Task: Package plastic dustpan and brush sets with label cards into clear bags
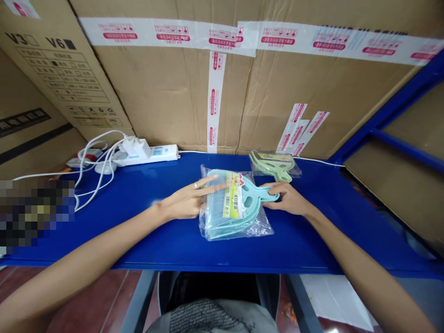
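Note:
A light blue dustpan and brush set (pixel 251 201) lies in a clear plastic bag with a yellow-green label, its handle pointing right. My right hand (pixel 287 198) is closed around that handle, thumb and fingers on either side. From the left, my left hand (pixel 189 199) reaches over the bag's edge. Two of its fingers are stretched out and spread across the front, one towards the label; the others are curled near the bag's left side, and the thumb is hidden. Behind, a second bagged set, pale green (pixel 274 164), rests near the cardboard wall.
The blue tabletop (pixel 138 240) ends at a front edge before my lap. A white power strip (pixel 163 152) with plugs and tangled white cables (pixel 92 171) sits at the back left. Taped cardboard (pixel 166 92) stands behind; a blue metal frame (pixel 409 148) borders the right.

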### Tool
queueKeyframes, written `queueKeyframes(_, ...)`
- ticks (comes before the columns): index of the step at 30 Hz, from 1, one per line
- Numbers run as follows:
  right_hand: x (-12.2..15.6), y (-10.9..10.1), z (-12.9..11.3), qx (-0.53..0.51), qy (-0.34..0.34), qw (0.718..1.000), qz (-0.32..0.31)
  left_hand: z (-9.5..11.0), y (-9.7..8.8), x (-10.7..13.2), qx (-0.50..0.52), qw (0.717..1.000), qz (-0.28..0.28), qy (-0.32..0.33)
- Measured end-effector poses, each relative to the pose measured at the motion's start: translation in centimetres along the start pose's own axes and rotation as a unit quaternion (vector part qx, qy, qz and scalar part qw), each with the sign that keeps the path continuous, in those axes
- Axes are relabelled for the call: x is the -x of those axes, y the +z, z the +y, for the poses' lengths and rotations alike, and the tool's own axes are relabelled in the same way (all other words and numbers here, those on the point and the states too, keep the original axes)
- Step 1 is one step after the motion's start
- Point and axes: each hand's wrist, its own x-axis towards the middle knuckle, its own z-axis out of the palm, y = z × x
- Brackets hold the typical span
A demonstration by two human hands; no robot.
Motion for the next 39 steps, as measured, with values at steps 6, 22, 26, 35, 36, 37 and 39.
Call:
queueKeyframes(6, 0.0, 0.1, 0.0, -0.010, 0.000, 1.000, 0.000, 0.0, -0.3, -0.7, -0.032, 0.998, -0.028, 0.054)
queueKeyframes(22, -0.3, 0.3, -0.5, 0.003, -0.006, 1.000, 0.002, -0.1, 0.4, 1.0, 0.059, 0.997, 0.045, -0.039)
queueKeyframes(26, -0.2, 0.1, -0.3, 0.010, -0.009, 1.000, 0.004, 0.0, 0.1, 0.6, 0.046, 0.998, 0.051, -0.009)
queueKeyframes(35, -0.1, -1.6, -0.5, -0.023, 0.043, 0.996, 0.078, -0.5, 0.4, 0.9, 0.192, 0.962, 0.148, -0.127)
queueKeyframes(36, -0.1, -1.6, -0.5, -0.028, 0.046, 0.995, 0.083, -0.6, 0.5, 0.9, 0.204, 0.956, 0.159, -0.138)
queueKeyframes(37, -0.1, -1.6, -0.4, -0.032, 0.048, 0.995, 0.087, -0.7, 0.6, 0.9, 0.212, 0.952, 0.166, -0.146)
queueKeyframes(39, 0.0, -1.6, 0.0, -0.036, 0.053, 0.993, 0.098, -0.8, 0.5, 0.9, 0.210, 0.948, 0.183, -0.151)
